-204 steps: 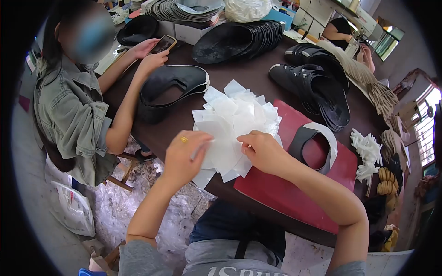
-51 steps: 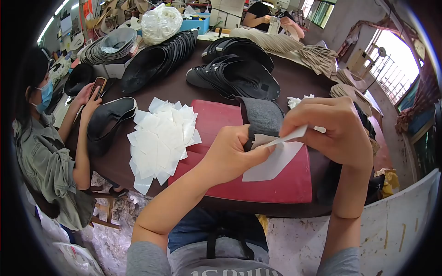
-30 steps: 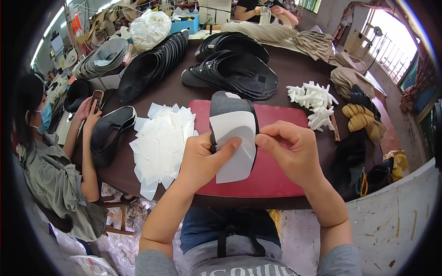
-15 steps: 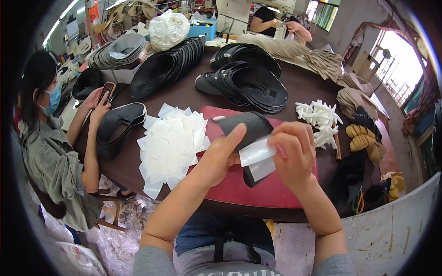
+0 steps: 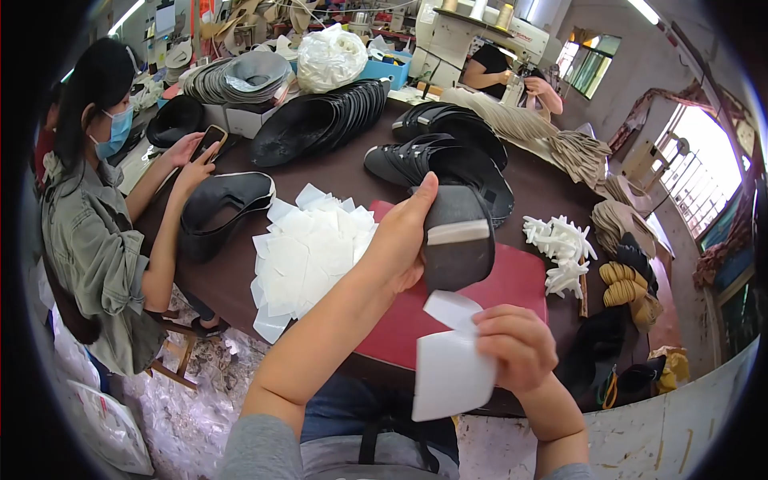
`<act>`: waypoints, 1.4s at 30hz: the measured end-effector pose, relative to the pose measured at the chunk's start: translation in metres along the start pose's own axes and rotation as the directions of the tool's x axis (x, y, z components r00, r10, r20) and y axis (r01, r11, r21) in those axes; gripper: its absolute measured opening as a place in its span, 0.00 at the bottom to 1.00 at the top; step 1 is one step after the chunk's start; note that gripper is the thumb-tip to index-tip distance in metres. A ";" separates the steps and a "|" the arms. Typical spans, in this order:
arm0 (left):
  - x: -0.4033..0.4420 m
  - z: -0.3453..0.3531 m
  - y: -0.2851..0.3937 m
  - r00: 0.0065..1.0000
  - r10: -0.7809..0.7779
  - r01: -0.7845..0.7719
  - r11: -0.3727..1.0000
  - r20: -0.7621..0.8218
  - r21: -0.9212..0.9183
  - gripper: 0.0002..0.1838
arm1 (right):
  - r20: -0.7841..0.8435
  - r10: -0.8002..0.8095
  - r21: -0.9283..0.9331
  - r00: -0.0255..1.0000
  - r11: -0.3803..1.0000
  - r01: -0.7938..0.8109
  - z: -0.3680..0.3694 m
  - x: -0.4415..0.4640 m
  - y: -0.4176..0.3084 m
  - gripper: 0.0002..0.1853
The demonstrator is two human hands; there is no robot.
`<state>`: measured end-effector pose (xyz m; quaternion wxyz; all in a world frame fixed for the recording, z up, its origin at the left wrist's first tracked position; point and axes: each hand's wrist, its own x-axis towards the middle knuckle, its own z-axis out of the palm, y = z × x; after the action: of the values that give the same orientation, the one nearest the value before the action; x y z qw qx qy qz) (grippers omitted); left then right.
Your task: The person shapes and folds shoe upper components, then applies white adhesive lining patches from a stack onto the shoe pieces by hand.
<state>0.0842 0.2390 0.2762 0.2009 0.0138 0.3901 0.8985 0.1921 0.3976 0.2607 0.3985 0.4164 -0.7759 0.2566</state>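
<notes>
My left hand (image 5: 400, 240) is closed around the edge of a black shoe upper (image 5: 458, 260), raised over the red mat (image 5: 512, 280). A pale strip (image 5: 458, 232) crosses the upper's dark face. Below and to the right, my right hand (image 5: 516, 344) pinches white sheets (image 5: 454, 374), which hang apart from the upper. One smaller white piece sticks up above the larger one. Left of my left hand lies a heap of white sheets (image 5: 308, 252) on the dark table.
Stacked black uppers (image 5: 320, 120) stand at the back, with more (image 5: 448, 164) behind my left hand. White foam-like pieces (image 5: 560, 248) lie at the right. A masked person (image 5: 96, 216) at the left holds a phone (image 5: 210, 142). Another person (image 5: 488, 68) works at a sewing machine.
The white sheets in my right hand have come away from the upper and moved down toward me. My left hand has raised and turned the upper, showing its pale strip.
</notes>
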 end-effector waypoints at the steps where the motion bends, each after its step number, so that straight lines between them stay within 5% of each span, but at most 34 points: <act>1: -0.001 -0.002 0.000 1.000 0.005 -0.005 1.000 -0.007 -0.008 0.26 | 0.008 -0.005 0.008 1.000 1.000 0.005 -0.002 0.002 0.001 0.11; 3: -0.003 -0.007 0.001 0.978 0.058 -0.049 0.998 0.200 -0.049 0.22 | -0.248 0.433 0.161 0.867 0.901 -0.404 -0.009 0.006 0.004 0.10; 5: -0.003 -0.007 0.002 0.906 0.111 -0.081 0.993 0.410 -0.090 0.20 | -0.408 0.770 0.390 0.490 0.633 -0.669 -0.013 0.011 0.008 0.10; 11: -0.010 -0.007 -0.005 0.918 0.162 -0.290 0.896 0.361 0.336 0.17 | -0.238 0.658 0.425 0.714 0.732 -0.533 -0.013 0.032 0.020 0.14; 15: -0.015 -0.011 -0.003 0.882 0.139 -0.297 0.906 0.450 0.302 0.19 | -0.205 0.368 0.048 0.907 0.929 -0.366 -0.003 0.042 0.029 0.14; 20: -0.013 -0.018 -0.001 0.858 0.129 -0.262 0.942 0.498 0.208 0.20 | -0.158 0.533 0.199 0.831 0.842 -0.502 -0.001 0.048 0.025 0.14; 26: 0.001 -0.037 -0.008 0.779 0.134 -0.216 0.975 0.612 0.060 0.22 | -0.153 0.521 0.130 0.840 0.853 -0.506 0.002 0.047 0.028 0.14; 31: -0.011 -0.022 -0.005 0.844 0.149 -0.212 0.975 0.515 0.065 0.15 | -0.180 0.502 0.100 0.846 0.865 -0.492 0.006 0.048 0.028 0.14; 36: -0.014 -0.011 -0.010 0.932 0.191 -0.286 0.908 0.308 0.304 0.12 | -0.171 0.499 -0.023 0.849 0.860 -0.510 0.006 0.050 0.027 0.16; 40: -0.015 -0.015 -0.013 0.902 0.287 -0.388 0.865 0.322 0.317 0.12 | -0.191 0.129 -0.291 0.973 0.939 -0.182 -0.015 0.083 0.034 0.18; 41: -0.016 -0.015 -0.012 0.903 0.287 -0.388 0.866 0.321 0.317 0.12 | -0.190 0.130 -0.291 0.973 0.939 -0.182 -0.021 0.091 0.038 0.18; 42: -0.017 -0.014 -0.011 0.911 0.269 -0.376 0.854 0.313 0.360 0.11 | -0.021 0.173 -0.199 0.985 0.964 -0.173 -0.027 0.100 0.043 0.17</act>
<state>0.1014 0.2294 0.2607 0.0864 0.2354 0.5341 0.8074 0.1332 0.3957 0.3555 0.4157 0.3044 -0.8306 0.2116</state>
